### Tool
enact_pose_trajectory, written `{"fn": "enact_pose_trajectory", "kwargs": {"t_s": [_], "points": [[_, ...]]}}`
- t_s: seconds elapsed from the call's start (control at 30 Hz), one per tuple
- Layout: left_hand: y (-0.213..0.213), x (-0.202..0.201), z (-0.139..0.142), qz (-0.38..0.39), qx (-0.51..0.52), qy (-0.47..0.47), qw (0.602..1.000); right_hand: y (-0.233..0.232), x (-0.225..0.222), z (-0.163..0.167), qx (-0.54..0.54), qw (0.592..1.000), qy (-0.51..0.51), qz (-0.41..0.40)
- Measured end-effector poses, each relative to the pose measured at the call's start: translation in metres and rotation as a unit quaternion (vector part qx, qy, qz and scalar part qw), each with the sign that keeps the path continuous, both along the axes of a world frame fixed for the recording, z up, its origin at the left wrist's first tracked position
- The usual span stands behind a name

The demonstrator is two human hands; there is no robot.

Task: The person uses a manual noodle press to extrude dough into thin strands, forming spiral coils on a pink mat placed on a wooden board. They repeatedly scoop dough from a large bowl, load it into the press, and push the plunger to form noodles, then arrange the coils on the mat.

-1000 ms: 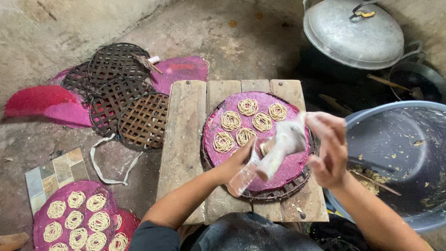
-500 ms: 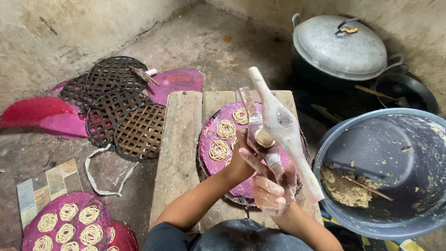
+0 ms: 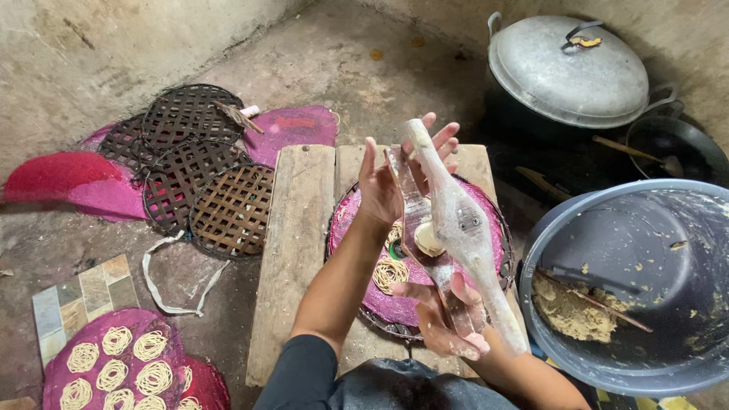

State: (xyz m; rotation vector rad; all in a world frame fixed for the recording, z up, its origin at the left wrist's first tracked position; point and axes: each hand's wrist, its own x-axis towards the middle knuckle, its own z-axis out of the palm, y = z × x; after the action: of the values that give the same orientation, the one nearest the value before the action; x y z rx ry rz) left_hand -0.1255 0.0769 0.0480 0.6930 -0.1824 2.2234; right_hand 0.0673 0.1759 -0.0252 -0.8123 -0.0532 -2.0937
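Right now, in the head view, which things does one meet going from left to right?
Red mat → woven round trays → wooden board → left hand → wooden press → grey basin.

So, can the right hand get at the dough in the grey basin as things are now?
Probably not at once: the right hand grips the lower end of the wooden noodle press. The dough lies uncovered in the grey basin just beside that hand, so the way looks free once the hand lets go.
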Motion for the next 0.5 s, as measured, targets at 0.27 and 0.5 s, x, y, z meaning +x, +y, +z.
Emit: {"fn": "enact_pose_trajectory", "kwargs": {"t_s": [0.27,0.5], "points": [[0.018,-0.013,-0.036,-0.003,0.025,0.033,0.999,0.024,0.000,0.006,0.028,0.988,-0.119,0.093],[0.034,-0.029,-0.059,0.085,-0.304,-0.001,0.949,0.038,0.008,0.048,0.162,0.962,-0.155,-0.158]]}}
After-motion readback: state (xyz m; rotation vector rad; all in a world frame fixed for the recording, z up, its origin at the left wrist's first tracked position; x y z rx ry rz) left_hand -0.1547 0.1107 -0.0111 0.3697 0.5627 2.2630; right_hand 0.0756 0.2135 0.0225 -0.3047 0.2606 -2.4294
